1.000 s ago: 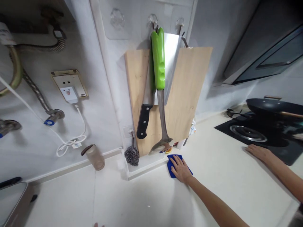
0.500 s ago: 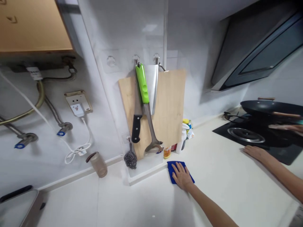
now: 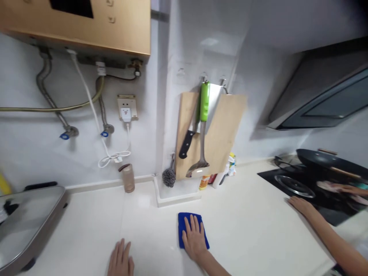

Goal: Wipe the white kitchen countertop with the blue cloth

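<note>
A folded blue cloth (image 3: 182,226) lies on the white counter just in front of the low corner ledge. My right hand (image 3: 194,238) rests flat on it, fingers stretched out and slightly apart, pressing it from above. To the left, near the bottom edge of the view, my left hand (image 3: 120,260) shows above the bare counter with its fingers extended and nothing in it; its wrist is out of view.
Another person's hand (image 3: 302,206) rests by the black cooktop (image 3: 310,201); a second hand (image 3: 352,188) holds a pale cloth there. A wok (image 3: 330,161), hanging cutting board (image 3: 224,130) with knives, brown cup (image 3: 128,179), bottles and glass-lidded pan (image 3: 31,226) stand around.
My right hand and the blue cloth have moved left and nearer along the counter. My left hand has come into view. The camera has turned left. The co-worker's pale cloth shows more.
</note>
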The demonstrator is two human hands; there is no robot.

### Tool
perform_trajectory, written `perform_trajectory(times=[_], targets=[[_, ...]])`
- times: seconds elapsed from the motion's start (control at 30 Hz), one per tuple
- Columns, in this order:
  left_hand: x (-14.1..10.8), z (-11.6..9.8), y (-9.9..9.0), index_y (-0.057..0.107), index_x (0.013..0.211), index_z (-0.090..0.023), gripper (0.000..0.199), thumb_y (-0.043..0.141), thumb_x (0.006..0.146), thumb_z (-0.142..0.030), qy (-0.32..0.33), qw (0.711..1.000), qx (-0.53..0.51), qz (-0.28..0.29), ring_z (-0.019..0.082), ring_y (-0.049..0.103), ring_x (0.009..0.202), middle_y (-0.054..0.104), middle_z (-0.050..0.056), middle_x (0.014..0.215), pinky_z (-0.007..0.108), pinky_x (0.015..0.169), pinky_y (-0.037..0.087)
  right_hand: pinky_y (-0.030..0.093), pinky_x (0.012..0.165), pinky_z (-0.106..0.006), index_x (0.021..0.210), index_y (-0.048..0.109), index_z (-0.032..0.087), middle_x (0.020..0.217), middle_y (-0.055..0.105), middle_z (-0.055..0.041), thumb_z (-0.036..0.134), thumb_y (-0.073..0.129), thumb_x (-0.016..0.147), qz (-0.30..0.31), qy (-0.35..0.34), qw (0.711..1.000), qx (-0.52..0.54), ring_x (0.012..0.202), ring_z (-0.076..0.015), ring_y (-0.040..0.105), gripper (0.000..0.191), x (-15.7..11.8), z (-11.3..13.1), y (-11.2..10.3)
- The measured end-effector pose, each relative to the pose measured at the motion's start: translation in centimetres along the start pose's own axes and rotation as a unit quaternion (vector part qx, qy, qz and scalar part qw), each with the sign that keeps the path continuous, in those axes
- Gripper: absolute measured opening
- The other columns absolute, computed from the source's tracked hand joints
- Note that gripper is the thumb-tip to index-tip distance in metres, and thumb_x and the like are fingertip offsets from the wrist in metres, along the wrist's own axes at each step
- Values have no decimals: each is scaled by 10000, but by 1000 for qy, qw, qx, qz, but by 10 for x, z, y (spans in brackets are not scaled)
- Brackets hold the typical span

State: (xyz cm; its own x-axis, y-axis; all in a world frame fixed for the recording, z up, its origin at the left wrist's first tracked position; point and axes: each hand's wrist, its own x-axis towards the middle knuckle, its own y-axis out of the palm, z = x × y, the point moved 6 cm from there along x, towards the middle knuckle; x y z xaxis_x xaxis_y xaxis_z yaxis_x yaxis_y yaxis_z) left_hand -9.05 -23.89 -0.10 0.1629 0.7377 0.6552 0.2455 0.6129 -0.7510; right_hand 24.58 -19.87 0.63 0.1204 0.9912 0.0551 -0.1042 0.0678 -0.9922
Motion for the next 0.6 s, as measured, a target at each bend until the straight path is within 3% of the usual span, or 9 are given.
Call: perform_trajectory(times=[0.13,0.3,0.47,0.6], targets=[[5,-11,-19,331,1483,-204,616,433,877,-234,6,1000,19,-9,277,319,1446,418,107,1535,477,1117,397,75,1192,-621,1528,207,213,1622,139,-100,523,268,949,45,-90,995,21,1499,-341,50,660,-30,70,-1],[1,-8,-12,417,1423,-168,557,442,874,-254,-18,999,27,8,266,331,1437,406,116,1542,451,1126,380,63,1197,-637,1539,113,223,1624,33,-98,553,253,959,103,-220,967,72,1493,-349,-2,682,-46,137,-12],[-5,-4,2,482,1368,-164,527,473,849,-258,0,999,38,-4,254,362,1420,484,120,1486,422,1133,353,47,1200,-632,1545,100,212,1619,7,-129,542,226,969,139,-315,934,90,1490,-333,-45,676,-19,176,-24],[-9,1,9,535,1318,-173,509,502,818,-262,21,998,53,-23,253,390,1402,535,113,1441,406,1123,356,53,1204,-608,1544,138,190,1616,13,-157,543,225,971,134,-331,930,85,1491,-336,-44,679,21,203,-21]])
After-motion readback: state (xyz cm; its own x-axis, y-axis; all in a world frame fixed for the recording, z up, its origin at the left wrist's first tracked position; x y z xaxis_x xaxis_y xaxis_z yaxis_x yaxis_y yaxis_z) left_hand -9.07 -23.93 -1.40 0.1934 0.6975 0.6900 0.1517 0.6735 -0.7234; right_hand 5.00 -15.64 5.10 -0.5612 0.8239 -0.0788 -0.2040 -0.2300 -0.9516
